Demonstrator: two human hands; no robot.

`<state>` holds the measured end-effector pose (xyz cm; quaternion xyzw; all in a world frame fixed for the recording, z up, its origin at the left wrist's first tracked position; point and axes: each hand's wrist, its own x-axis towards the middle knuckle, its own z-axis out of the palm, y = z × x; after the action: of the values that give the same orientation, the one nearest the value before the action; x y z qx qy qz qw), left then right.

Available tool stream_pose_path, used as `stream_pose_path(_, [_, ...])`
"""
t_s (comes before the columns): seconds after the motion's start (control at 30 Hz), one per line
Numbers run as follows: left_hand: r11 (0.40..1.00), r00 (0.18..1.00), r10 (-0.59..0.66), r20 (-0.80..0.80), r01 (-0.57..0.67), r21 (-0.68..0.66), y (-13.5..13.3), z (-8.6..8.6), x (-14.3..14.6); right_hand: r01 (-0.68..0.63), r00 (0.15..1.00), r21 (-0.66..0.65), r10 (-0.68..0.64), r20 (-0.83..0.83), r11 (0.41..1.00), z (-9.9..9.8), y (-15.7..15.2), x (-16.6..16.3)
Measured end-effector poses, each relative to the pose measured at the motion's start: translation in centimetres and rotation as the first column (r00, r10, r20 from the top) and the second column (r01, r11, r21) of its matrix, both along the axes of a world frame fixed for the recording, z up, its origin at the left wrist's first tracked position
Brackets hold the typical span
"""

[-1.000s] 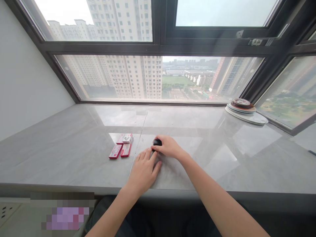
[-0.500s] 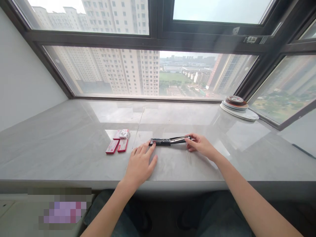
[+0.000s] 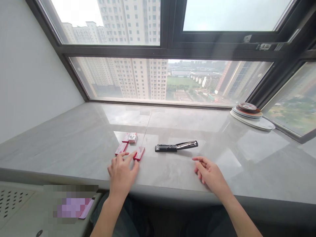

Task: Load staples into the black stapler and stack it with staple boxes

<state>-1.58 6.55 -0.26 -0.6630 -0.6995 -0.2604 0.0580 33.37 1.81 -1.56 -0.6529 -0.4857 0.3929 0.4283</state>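
A small red-and-white staple box [image 3: 140,153] lies at the fingertips of my left hand [image 3: 122,172], its lower left edge between my index finger and thumb. Two similar red boxes, one nearer [image 3: 121,148] and one farther back [image 3: 125,137], lie just beyond that hand, with a white box [image 3: 132,137] beside the rear one. To the right, a black stapler [image 3: 166,148] rests on the counter, folded open with its metal magazine showing. My right hand [image 3: 208,171] hovers below the stapler's right end, apart from it, holding nothing, fingers loosely curled and the index stretched out.
A stack of plates [image 3: 251,123] stands at the back right corner by the window. The grey stone counter [image 3: 172,177] ends at a front edge close to my body. Below it at left is a light perforated surface [image 3: 14,210] with a blurred purple item.
Both hands have let go of the stapler, which stays on the counter. My left hand has gone to the boxes and shifted one red box right. My right hand has drawn back toward me.
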Motion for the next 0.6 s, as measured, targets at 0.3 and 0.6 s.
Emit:
stream_pose_path(0.3, [0.922, 0.915, -0.371, 0.16, 0.384, -0.056, -1.1, 2.1, 2.3, -0.209, 0.976, -0.118, 0.214, 0.03, 0.971, 0.9, 1.6, -3.5])
stream_pose_path(0.6, [0.729, 0.719, -0.647, 0.253, 0.681, -0.071, -0.4, 2.0, 3.8, -0.345, 0.933, -0.147, 0.322, -0.161, 0.927, 2.4, 2.7, -5.0])
